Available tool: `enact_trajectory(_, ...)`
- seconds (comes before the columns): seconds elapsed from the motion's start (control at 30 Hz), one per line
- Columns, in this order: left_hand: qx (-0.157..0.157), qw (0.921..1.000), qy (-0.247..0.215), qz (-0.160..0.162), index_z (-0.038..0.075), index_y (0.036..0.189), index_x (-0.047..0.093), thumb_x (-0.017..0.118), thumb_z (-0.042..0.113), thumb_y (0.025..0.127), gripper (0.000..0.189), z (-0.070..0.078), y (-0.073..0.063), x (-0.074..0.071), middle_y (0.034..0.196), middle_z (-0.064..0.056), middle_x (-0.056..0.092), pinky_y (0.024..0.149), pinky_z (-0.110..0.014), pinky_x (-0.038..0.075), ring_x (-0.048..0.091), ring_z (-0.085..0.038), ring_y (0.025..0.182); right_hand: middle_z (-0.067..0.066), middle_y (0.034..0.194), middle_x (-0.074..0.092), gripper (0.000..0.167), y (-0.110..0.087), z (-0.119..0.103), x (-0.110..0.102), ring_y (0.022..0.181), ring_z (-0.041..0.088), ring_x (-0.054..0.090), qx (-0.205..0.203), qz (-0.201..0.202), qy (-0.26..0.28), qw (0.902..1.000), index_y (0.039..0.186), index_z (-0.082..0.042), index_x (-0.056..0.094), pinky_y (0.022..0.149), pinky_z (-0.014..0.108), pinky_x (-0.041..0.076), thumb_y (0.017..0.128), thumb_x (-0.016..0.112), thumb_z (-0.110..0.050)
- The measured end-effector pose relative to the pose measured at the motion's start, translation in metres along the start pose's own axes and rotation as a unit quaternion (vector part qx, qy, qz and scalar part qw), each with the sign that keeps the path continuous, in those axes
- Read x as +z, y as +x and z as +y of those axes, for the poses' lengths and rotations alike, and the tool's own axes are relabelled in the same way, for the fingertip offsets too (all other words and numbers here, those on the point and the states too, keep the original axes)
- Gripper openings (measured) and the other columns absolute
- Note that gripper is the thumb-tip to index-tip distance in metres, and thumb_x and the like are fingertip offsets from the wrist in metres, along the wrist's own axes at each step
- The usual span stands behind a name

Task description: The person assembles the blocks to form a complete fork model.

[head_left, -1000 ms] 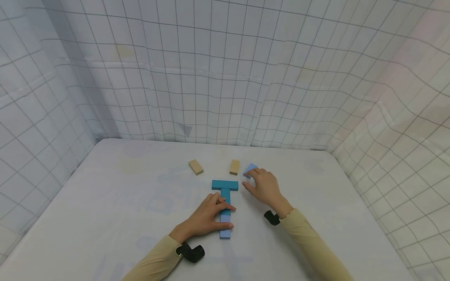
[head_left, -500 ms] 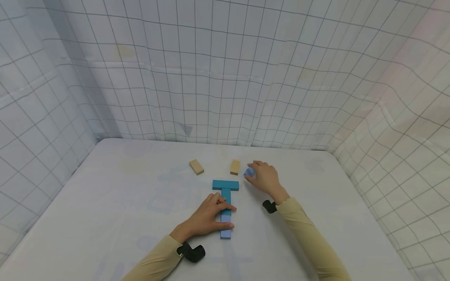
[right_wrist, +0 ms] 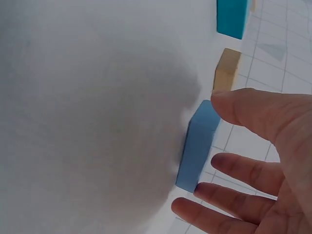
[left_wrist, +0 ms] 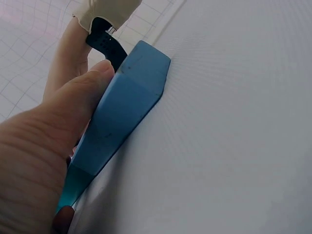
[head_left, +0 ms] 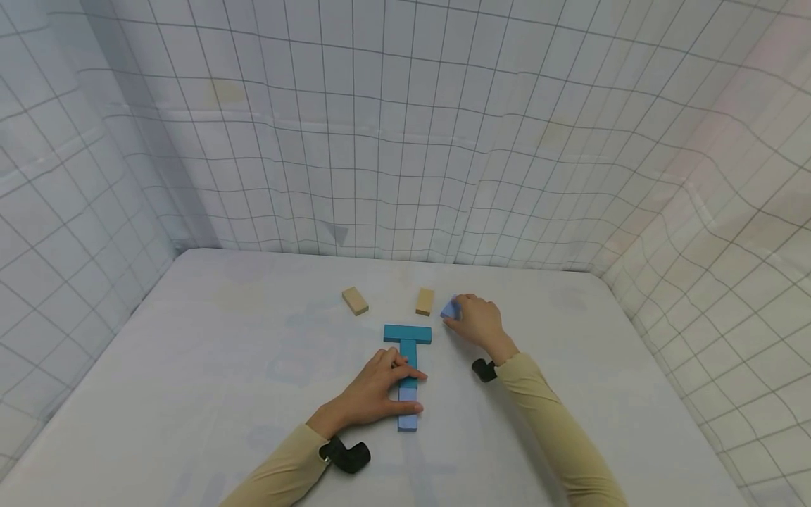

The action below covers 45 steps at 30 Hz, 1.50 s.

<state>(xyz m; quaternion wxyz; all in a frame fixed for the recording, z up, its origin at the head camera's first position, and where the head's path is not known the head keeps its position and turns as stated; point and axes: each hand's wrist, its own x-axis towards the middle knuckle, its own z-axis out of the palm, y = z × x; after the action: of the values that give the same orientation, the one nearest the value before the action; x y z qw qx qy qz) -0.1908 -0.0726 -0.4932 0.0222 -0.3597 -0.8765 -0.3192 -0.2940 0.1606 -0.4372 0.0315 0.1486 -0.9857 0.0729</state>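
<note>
My left hand (head_left: 374, 391) lies over a T of blocks, its thumb across the blue block (head_left: 407, 424) and its forefinger across the upright teal block (head_left: 408, 350). In the left wrist view, the thumb rests along the edge of the blue block (left_wrist: 117, 105). A second teal block (head_left: 407, 334) forms the top bar. My right hand (head_left: 478, 322) is at a separate blue block (head_left: 450, 310), its fingers loosely spread. In the right wrist view, the thumb meets one end of this blue block (right_wrist: 197, 151), and a fingertip is at the other end.
Two tan wooden blocks lie behind the T: one tan block (head_left: 355, 301) to the left, another tan block (head_left: 424, 301) just left of my right hand. The white table (head_left: 209, 366) is bordered by grid-patterned curtains (head_left: 405, 162).
My right hand has moved slightly away from me, and its fingers have come down around the separate blue block, now partly hidden. The left hand stays on the T.
</note>
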Motion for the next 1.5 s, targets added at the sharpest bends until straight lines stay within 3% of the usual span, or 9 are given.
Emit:
enact_trajectory(0.4, 0.001, 1.0, -0.004, 0.0, 0.03, 0.123, 0.062, 0.062, 0.063, 0.08, 0.054, -0.001, 0.0, 0.0, 0.105, 0.006, 0.04, 0.088, -0.034, 0.034, 0.037, -0.012, 0.103, 0.018, 0.121, 0.059, 0.045, 0.003, 0.002, 0.006, 0.094, 0.03, 0.062, 0.019, -0.01, 0.022, 0.9995, 0.121, -0.003, 0.06, 0.078, 0.044, 0.049, 0.087, 0.07, -0.032)
enact_trajectory(0.77, 0.001, 1.0, -0.002, -0.002, 0.029, 0.123, 0.063, 0.062, 0.062, 0.081, 0.054, -0.002, -0.002, 0.0, 0.108, 0.005, 0.042, 0.087, -0.034, 0.035, 0.037, -0.012, 0.102, 0.015, 0.104, 0.064, 0.035, 0.003, -0.001, 0.012, 0.082, 0.026, 0.063, -0.001, 0.01, 0.014, 0.9999, 0.11, -0.003, 0.064, 0.068, 0.04, 0.051, 0.085, 0.072, -0.026)
enact_trajectory(1.0, -0.006, 0.9999, -0.005, -0.007, 0.03, 0.123, 0.063, 0.064, 0.061, 0.081, 0.053, -0.001, -0.001, -0.002, 0.108, 0.005, 0.042, 0.088, -0.034, 0.035, 0.037, -0.012, 0.104, 0.017, 0.108, 0.063, 0.034, 0.001, -0.001, 0.01, 0.086, 0.029, 0.063, 0.004, 0.006, 0.016, 0.9998, 0.112, -0.002, 0.063, 0.07, 0.042, 0.051, 0.084, 0.07, -0.021)
enact_trajectory(1.23, 0.01, 0.9999, -0.003, -0.006, 0.029, 0.123, 0.063, 0.064, 0.06, 0.081, 0.052, -0.001, 0.002, 0.0, 0.11, 0.004, 0.042, 0.088, -0.034, 0.035, 0.037, -0.013, 0.104, 0.017, 0.112, 0.062, 0.036, -0.002, 0.003, 0.008, 0.089, 0.03, 0.063, 0.014, 0.0, 0.025, 0.9996, 0.115, -0.002, 0.063, 0.071, 0.043, 0.051, 0.083, 0.07, -0.018)
enact_trajectory(1.5, 0.009, 1.0, -0.004, -0.003, 0.028, 0.123, 0.064, 0.066, 0.058, 0.081, 0.052, -0.002, 0.0, -0.002, 0.106, 0.005, 0.042, 0.089, -0.035, 0.034, 0.038, -0.014, 0.105, 0.018, 0.118, 0.059, 0.037, 0.001, 0.005, 0.007, 0.095, 0.031, 0.061, -0.004, 0.004, 0.058, 0.9983, 0.114, -0.003, 0.064, 0.075, 0.044, 0.05, 0.081, 0.071, -0.019)
